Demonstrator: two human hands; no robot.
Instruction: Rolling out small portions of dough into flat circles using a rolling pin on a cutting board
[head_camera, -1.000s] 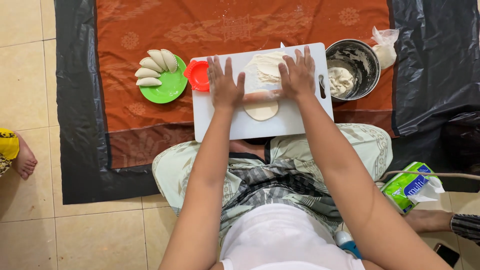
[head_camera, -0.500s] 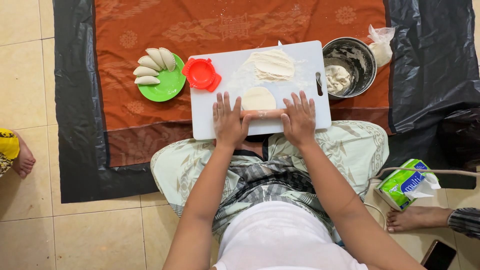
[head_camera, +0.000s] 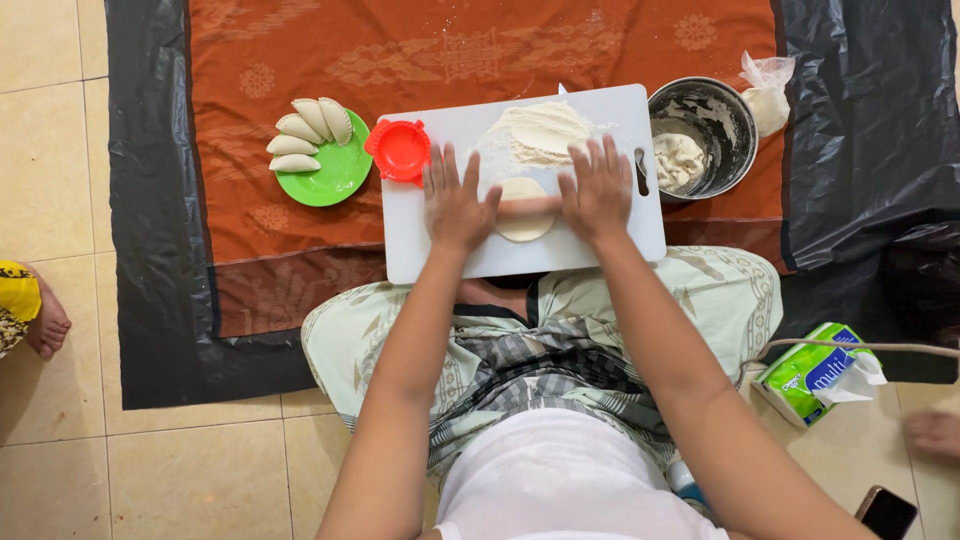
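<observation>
Item: dough round (head_camera: 524, 222) at the middle of the white cutting board (head_camera: 430, 250), under a rolling pin (head_camera: 528, 206). Left hand (head_camera: 455, 205) and right hand (head_camera: 598, 190) spread flat, palms on the pin's ends. Best practice: even pressure both sides, short strokes, uniform thickness.

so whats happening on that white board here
A person sitting on the floor presses both palms, the left hand and right hand, on a thin rolling pin lying across a round dough disc on the white cutting board. A floury dough heap lies beyond it. Four folded dumplings rest on a green plate, beside a red press mould; a metal bowl holds more dough.
</observation>
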